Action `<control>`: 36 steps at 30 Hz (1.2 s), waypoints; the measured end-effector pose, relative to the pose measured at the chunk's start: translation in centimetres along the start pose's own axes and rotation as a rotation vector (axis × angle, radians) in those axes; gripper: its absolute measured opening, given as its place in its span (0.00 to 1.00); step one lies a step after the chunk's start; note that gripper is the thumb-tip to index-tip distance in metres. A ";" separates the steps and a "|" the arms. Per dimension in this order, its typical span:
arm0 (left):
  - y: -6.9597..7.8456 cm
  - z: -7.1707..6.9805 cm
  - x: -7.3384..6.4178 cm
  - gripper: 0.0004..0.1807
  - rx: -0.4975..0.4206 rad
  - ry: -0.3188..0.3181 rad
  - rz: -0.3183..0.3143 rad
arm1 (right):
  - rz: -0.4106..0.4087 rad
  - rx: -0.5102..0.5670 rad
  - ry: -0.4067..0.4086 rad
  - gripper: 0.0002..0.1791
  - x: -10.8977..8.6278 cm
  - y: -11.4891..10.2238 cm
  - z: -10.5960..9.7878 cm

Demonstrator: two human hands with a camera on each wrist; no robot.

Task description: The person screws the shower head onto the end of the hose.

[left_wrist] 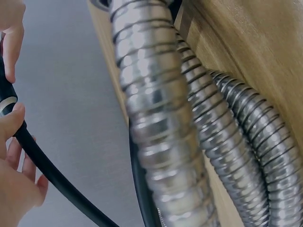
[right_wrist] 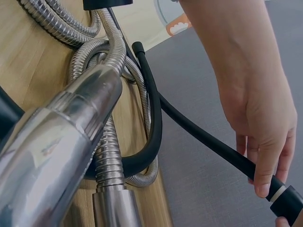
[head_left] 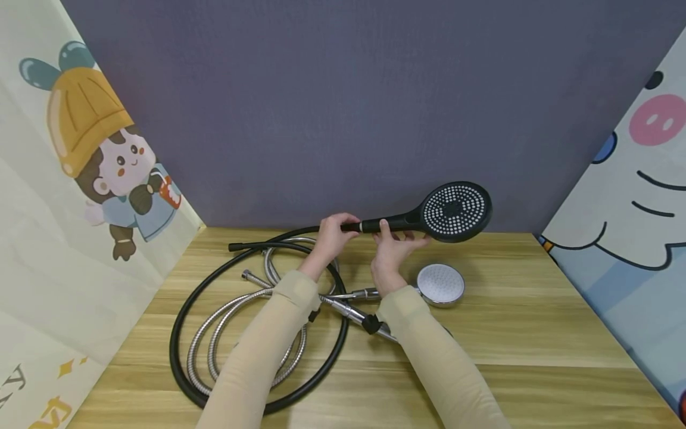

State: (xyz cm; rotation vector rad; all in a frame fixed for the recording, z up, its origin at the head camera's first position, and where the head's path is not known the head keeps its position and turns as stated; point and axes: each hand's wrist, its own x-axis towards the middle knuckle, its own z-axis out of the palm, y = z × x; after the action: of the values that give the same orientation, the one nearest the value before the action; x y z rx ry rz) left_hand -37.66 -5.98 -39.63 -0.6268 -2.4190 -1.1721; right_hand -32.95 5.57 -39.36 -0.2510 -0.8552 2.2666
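Note:
A black shower head (head_left: pixel 455 211) is raised above the back edge of the wooden table, its dotted spray face towards me. My right hand (head_left: pixel 393 253) holds its handle from below, thumb along the front. Just left of the pale ring where handle and hose meet, my left hand (head_left: pixel 330 241) pinches the black hose (left_wrist: pixel 61 179). That hose curves down to the table in a wide loop, its free end (right_wrist: pixel 138 47) lying at the back left. In the right wrist view, left thumb and fingers close around the hose beside the ring; most of the right hand is out of frame.
A chrome shower head (head_left: pixel 441 285) with a pale face lies right of centre. Coiled chrome hoses (head_left: pixel 214 328) lie inside the black loop. Another chrome handle (head_left: pixel 348 310) with a black knob (head_left: pixel 371 323) runs under my right sleeve. A grey wall (head_left: pixel 343 119) stands behind the table.

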 end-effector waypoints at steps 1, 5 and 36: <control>0.0 0.0 0.0 0.14 -0.010 -0.009 0.001 | -0.003 -0.001 -0.001 0.59 0.0 0.0 0.0; -0.3 -0.1 0.1 0.17 -0.033 -0.068 0.001 | -0.015 -0.019 -0.005 0.57 0.0 0.0 -0.1; -1.6 -0.9 0.3 0.14 0.039 -0.118 0.057 | -0.035 0.007 -0.021 0.56 -0.1 0.6 0.0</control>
State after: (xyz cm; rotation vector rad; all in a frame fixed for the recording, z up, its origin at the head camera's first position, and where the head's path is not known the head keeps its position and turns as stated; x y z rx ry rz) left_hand -38.66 -7.50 -39.92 -0.7671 -2.4973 -1.0907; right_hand -33.22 5.16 -39.72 -0.2073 -0.8563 2.2428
